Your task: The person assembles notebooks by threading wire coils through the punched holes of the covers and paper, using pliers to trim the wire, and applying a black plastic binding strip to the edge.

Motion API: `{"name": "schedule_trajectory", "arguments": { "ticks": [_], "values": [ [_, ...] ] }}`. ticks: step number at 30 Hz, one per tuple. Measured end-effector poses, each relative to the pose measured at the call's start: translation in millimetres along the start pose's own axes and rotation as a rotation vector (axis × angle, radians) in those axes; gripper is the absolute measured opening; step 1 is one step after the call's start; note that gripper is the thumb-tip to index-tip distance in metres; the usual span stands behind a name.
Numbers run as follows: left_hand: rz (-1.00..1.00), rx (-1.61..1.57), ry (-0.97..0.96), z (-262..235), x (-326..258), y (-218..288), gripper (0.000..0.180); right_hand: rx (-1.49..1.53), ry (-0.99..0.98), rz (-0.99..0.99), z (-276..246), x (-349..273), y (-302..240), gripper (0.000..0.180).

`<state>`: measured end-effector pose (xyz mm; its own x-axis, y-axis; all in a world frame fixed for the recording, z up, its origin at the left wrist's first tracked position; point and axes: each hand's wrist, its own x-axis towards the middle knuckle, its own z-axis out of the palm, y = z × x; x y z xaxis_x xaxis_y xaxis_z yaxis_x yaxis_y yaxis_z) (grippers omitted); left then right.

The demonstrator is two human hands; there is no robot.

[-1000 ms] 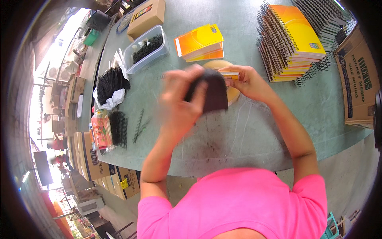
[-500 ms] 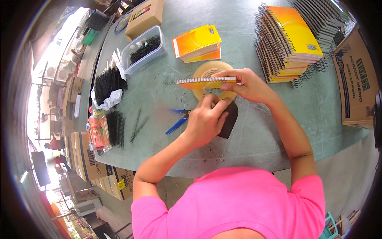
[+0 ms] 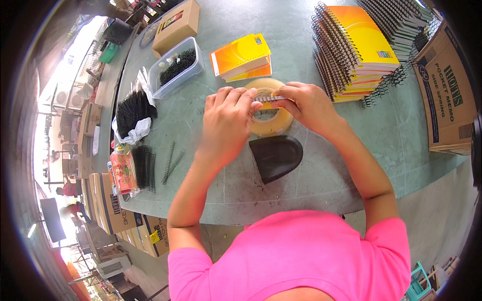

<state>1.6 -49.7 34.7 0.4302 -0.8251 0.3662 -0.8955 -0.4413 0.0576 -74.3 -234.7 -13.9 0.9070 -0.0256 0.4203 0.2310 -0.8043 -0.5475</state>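
Note:
A small spiral notebook [image 3: 266, 99] is held edge-on between my two hands, its coil facing up. My left hand [image 3: 227, 118] closes over its left part, with a bit of wire coil showing past the fingers. At the right end my right hand [image 3: 305, 103] pinches it between thumb and fingers. Beneath the notebook lies a large roll of clear tape [image 3: 273, 128]. Nearer me sits a black D-shaped piece [image 3: 277, 158]. The blue-handled tool seen earlier does not show now.
Loose yellow-orange notebooks [image 3: 242, 55] lie ahead, beside a clear tub of black coils [image 3: 200, 65]. Bound notebooks [image 3: 369, 37] are stacked at right, near a carton [image 3: 444, 95]. Black coils [image 3: 144, 168], two single coils [image 3: 173, 163] and a coil-filled bag [image 3: 134, 133] lie left.
My left hand has moved left and up from below the notebook onto its left part. The blue-handled tool is out of sight, and the black piece is uncovered. My right hand still grips the notebook.

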Motion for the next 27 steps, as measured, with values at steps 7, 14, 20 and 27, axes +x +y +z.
{"name": "schedule_trajectory", "arguments": {
  "ticks": [7,14,20,27],
  "values": [
    [-0.065,-0.11,0.103,4.8,12.5,7.1,0.022,0.44,0.033,0.145,4.2,0.2,-2.6,0.013],
    [-0.039,-0.13,0.035,7.4,15.2,1.4,0.025,0.428,-0.052,0.323,-0.9,2.8,-4.8,0.017],
    [-0.004,-0.232,-0.022,13.4,19.0,-3.0,0.024,0.311,-0.085,0.233,0.1,1.7,4.5,0.016],
    [-0.035,-0.315,-0.044,16.4,27.3,2.8,0.025,0.309,-0.116,0.289,3.4,2.8,12.5,0.015]
  ]
}}
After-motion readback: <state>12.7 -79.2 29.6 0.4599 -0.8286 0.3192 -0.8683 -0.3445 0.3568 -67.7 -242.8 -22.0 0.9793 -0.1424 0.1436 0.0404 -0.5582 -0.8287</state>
